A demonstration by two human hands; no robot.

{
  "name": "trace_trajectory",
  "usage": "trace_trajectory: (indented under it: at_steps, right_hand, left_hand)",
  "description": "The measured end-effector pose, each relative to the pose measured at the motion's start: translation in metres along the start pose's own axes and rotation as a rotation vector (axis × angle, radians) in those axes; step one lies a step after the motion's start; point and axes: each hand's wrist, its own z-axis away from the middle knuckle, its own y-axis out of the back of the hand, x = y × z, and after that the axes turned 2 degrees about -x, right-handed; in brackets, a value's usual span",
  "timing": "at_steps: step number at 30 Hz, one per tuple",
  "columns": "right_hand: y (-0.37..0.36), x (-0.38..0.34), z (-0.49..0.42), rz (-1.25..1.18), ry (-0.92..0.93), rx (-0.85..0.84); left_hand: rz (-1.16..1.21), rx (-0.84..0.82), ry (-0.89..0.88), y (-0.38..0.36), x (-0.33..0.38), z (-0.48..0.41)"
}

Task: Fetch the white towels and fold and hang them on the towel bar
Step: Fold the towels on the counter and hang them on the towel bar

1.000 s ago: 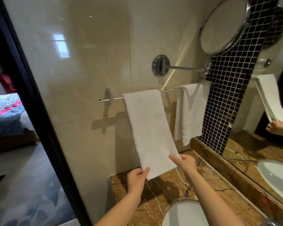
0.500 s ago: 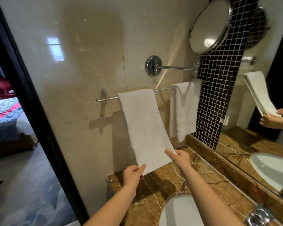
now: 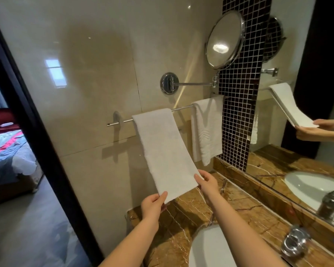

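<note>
Pinching both lower corners of the seemingly soft, light, limp white towel (image 3: 165, 151), centre frame, using left hand (image 3: 152, 207) and right hand (image 3: 207, 183).

Chrome towel bar (image 3: 182, 108), plain towel (image 3: 162, 151), patterned towel (image 3: 206, 132)

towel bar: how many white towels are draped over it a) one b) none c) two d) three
c: the held towel, pinched at its lower corners by the left hand and the right hand, hangs over the towel bar, and a second towel hangs beside it, nearer the black tiles.
</note>
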Motion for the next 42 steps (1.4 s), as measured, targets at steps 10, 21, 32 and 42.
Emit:
trace_trajectory:
  at_steps: [10,21,32,42]
  right_hand:
    - [-0.031,0.024,0.032,-0.223,-0.457,-0.249]
    - [-0.068,0.028,0.058,-0.343,-0.455,-0.229]
    - [-0.072,0.028,0.061,-0.455,-0.447,-0.118]
    - [-0.096,0.046,0.042,-0.386,-0.471,0.079]
  left_hand:
    - [0.049,-0.027,0.036,-0.012,-0.006,-0.002]
    - [-0.171,-0.043,-0.079,0.005,-0.003,-0.013]
    - [-0.562,0.06,-0.718,0.014,0.125,-0.056]
    - [-1.271,0.192,-0.969,0.018,0.253,-0.112]
